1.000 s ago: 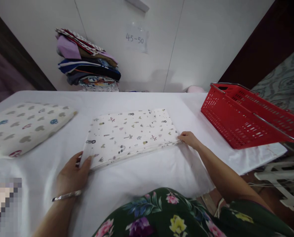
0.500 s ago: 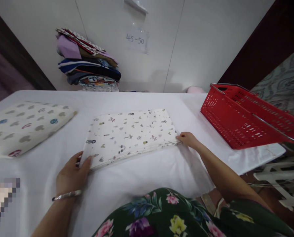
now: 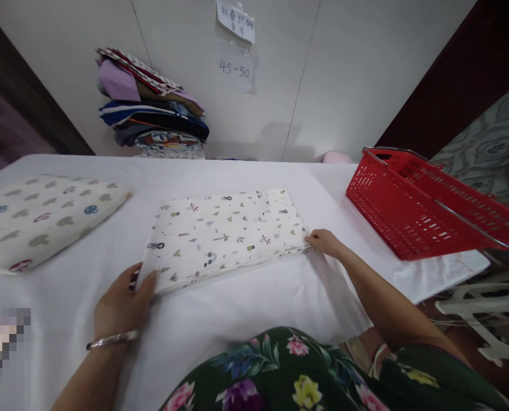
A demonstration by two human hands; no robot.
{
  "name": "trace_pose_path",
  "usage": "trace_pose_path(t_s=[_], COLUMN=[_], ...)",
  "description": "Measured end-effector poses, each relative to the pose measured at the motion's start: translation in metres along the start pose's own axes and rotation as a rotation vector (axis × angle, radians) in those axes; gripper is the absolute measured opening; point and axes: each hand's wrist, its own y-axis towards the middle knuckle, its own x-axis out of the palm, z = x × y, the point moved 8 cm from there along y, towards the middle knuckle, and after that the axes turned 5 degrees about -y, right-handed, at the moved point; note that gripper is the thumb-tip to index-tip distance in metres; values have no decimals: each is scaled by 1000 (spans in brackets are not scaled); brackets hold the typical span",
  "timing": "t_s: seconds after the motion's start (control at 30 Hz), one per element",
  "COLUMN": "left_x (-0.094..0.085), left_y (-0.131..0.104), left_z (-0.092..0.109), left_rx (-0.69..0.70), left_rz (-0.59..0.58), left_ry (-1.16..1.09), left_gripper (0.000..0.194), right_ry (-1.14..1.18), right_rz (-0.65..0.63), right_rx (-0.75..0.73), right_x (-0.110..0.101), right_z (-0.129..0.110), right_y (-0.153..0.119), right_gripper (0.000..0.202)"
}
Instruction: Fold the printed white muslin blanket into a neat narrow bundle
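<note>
A folded white cloth (image 3: 229, 234) with small printed plants and figures lies on the white-covered table (image 3: 254, 319), several layers thick along its near edge. At its near left corner, my left hand (image 3: 124, 297) grips the cloth, thumb on top and fingers at the left side. My right hand (image 3: 325, 242) pinches the near right corner between thumb and fingers. Further left lies another folded cloth (image 3: 53, 220), cream with grey, blue and red shapes; neither hand touches it.
A red plastic basket (image 3: 425, 211) with metal handles stands at the table's right side. Against the wall at the back left is a stack of folded fabrics (image 3: 156, 108). Paper signs (image 3: 236, 68) hang on the wall. A white plastic stool (image 3: 485, 314) is at the lower right.
The view has tilted up slightly, so more of the upper paper sign shows. Both hands keep their hold on the cloth, which looks unmoved.
</note>
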Motion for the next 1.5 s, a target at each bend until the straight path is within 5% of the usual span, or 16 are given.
trace_pose_path(t_s=[0.67,0.87,1.5], left_x=[0,0,-2], left_y=[1,1,-1], left_z=[-2,-2,-4], left_rx=[-11,-2,39], left_rz=[-24,-20,47], left_ry=[-19,-30,-141], left_gripper=[59,57,50], right_ry=[244,377,103], right_rz=[-24,-132,-171], right_rx=[89,144,260], right_x=[-7,6,19], right_z=[-3,0,7], right_y=[-8,-18,-19], right_gripper=[19,25,18])
